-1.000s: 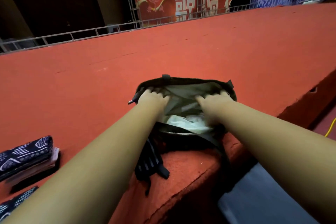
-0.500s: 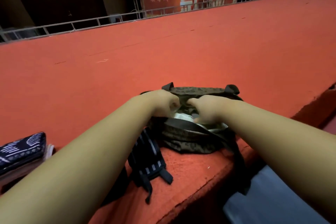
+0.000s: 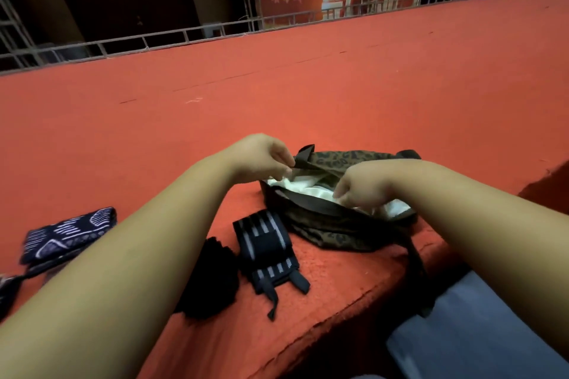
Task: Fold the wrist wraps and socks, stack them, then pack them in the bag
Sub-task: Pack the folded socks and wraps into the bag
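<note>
My left hand [image 3: 261,157] pinches the bag [image 3: 338,234] at its far rim, right hand [image 3: 363,184] nearer; I'd pull the mouth wide.

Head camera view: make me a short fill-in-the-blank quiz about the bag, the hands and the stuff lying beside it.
1. The left hand pinches the far edge of the bag, and the right hand touches ____ cloth inside it.
2. The navy patterned socks lie to the ____ of the striped wrist wrap.
3. Both lie on ____ carpet.

Missing words: white; left; red.
</note>
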Tool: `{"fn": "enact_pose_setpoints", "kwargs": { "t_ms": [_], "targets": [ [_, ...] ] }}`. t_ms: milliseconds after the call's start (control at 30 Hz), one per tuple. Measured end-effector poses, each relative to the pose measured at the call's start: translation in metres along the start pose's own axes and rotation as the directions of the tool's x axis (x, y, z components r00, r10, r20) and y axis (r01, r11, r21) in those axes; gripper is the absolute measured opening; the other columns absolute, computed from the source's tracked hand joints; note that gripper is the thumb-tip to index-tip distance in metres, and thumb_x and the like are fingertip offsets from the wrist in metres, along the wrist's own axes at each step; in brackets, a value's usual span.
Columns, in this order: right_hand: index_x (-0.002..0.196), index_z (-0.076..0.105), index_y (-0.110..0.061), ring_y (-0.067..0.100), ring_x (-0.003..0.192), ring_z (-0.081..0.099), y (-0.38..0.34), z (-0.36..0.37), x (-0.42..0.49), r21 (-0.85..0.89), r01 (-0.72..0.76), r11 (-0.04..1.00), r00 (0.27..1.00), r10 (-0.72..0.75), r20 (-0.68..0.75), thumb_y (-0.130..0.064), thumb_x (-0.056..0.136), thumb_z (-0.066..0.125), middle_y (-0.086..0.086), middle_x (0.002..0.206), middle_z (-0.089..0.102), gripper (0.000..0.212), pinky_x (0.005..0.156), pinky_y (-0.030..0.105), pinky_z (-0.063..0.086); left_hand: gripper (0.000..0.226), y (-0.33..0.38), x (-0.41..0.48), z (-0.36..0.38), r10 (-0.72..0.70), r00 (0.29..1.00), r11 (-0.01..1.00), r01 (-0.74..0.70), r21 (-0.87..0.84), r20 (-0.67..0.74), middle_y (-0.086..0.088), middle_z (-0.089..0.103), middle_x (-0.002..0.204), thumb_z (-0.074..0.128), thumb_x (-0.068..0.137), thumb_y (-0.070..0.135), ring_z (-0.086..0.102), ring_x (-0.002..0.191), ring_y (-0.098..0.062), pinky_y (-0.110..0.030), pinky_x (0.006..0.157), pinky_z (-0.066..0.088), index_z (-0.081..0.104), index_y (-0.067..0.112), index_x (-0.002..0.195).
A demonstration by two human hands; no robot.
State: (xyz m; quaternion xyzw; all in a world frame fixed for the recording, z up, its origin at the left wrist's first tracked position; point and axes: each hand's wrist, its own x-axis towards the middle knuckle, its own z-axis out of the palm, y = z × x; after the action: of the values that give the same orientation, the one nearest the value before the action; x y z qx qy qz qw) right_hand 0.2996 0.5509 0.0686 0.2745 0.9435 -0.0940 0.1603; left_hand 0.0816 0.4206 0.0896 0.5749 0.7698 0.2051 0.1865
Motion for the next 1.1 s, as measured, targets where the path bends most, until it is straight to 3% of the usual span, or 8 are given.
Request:
{"fn": "enact_pose_setpoints", "kwargs": {
  "t_ms": [200, 300, 433, 533, 667, 800, 967, 1100],
  "targets": [
    [0.114, 0.077, -0.029, 0.012, 0.088, 0.066, -0.083, -0.023, -0.034, 0.117, 0.213, 0.97, 0.954, -0.18, -0.24, -0.036, 0.105, 0.06, -0.012, 0.095, 0.074, 0.021, 0.08, 0.024, 0.042, 0.006, -0.005, -0.092, -0.039, -0.099, 0.988, 0.995, 0.101, 0.008, -0.116, 0.003, 0.081, 0.09, 0.072, 0.099, 0.02, 0.079, 0.08, -0.01, -0.031, 0.069, 0.057, 0.077, 0.019, 0.101],
    [0.118, 0.078, -0.028, 0.02, 0.11, 0.066, -0.125, -0.021, -0.044, 0.047, 0.277, 0.96, 0.918, -0.25, -0.308, -0.037, 0.106, 0.058, -0.005, 0.114, 0.076, 0.025, 0.083, 0.023, 0.039, 0.01, -0.016, -0.148, -0.061, -0.181, 0.971, 0.983, 0.182, -0.007, -0.158, 0.002, 0.082, 0.093, 0.07, 0.101, 0.022, 0.079, 0.081, -0.014, -0.036, 0.072, 0.058, 0.076, 0.015, 0.103],
    [0.113, 0.078, -0.027, 0.027, 0.115, 0.067, -0.178, -0.013, -0.053, -0.054, 0.285, 0.957, 0.886, -0.284, -0.367, -0.033, 0.102, 0.054, 0.001, 0.115, 0.078, 0.028, 0.096, 0.035, 0.054, 0.01, -0.042, -0.227, -0.085, -0.275, 0.946, 0.958, 0.285, 0.036, -0.173, 0.007, 0.081, 0.09, 0.07, 0.102, 0.025, 0.079, 0.081, -0.013, -0.04, 0.082, 0.061, 0.076, 0.017, 0.1],
    [0.109, 0.078, -0.029, 0.028, 0.112, 0.068, -0.215, -0.003, -0.059, -0.069, 0.296, 0.953, 0.873, -0.299, -0.385, -0.037, 0.097, 0.052, 0.001, 0.111, 0.077, 0.029, 0.096, 0.041, 0.057, 0.013, -0.063, -0.28, -0.093, -0.325, 0.918, 0.932, 0.351, 0.087, -0.228, 0.014, 0.08, 0.084, 0.071, 0.101, 0.031, 0.076, 0.079, -0.008, -0.027, 0.079, 0.058, 0.078, 0.021, 0.098],
    [0.112, 0.079, -0.029, 0.02, 0.111, 0.067, -0.259, 0.01, -0.074, 0.017, 0.376, 0.926, 0.874, -0.349, -0.339, -0.038, 0.101, 0.058, -0.003, 0.113, 0.077, 0.025, 0.095, 0.035, 0.054, 0.008, -0.093, -0.331, -0.09, -0.368, 0.887, 0.924, 0.382, -0.007, -0.28, 0.008, 0.079, 0.083, 0.071, 0.101, 0.025, 0.071, 0.069, -0.005, -0.027, 0.074, 0.055, 0.078, 0.021, 0.098],
    [0.102, 0.08, -0.022, 0.017, 0.096, 0.072, -0.304, 0.033, -0.075, 0.189, 0.407, 0.894, 0.894, -0.347, -0.284, -0.038, 0.102, 0.061, -0.003, 0.099, 0.08, 0.025, 0.09, 0.033, 0.056, 0.014, -0.121, -0.355, -0.074, -0.376, 0.887, 0.901, 0.418, 0.119, -0.268, 0.01, 0.076, 0.103, 0.077, 0.095, 0.026, 0.07, 0.091, -0.008, -0.025, 0.079, 0.052, 0.074, 0.03, 0.108],
    [0.093, 0.069, -0.009, 0.028, 0.069, 0.076, -0.351, 0.077, -0.062, 0.429, 0.249, 0.868, 0.967, -0.201, -0.155, -0.067, 0.099, 0.053, 0.014, 0.087, 0.079, 0.06, 0.063, 0.038, 0.063, 0.036, -0.155, -0.357, -0.044, -0.396, 0.891, 0.86, 0.445, 0.25, -0.223, 0.006, 0.071, 0.117, 0.077, 0.091, 0.046, 0.066, 0.11, -0.018, -0.035, 0.092, 0.053, 0.07, 0.028, 0.121],
    [0.084, 0.061, -0.011, 0.031, 0.083, 0.072, -0.371, 0.106, -0.044, 0.536, 0.137, 0.833, 0.989, -0.088, -0.117, -0.081, 0.092, 0.048, 0.016, 0.09, 0.071, 0.071, 0.073, 0.039, 0.06, 0.057, -0.169, -0.355, -0.032, -0.404, 0.893, 0.857, 0.445, 0.26, -0.197, 0.003, 0.068, 0.132, 0.082, 0.087, 0.052, 0.063, 0.122, -0.021, -0.035, 0.098, 0.051, 0.066, 0.023, 0.134]
  ]
}}
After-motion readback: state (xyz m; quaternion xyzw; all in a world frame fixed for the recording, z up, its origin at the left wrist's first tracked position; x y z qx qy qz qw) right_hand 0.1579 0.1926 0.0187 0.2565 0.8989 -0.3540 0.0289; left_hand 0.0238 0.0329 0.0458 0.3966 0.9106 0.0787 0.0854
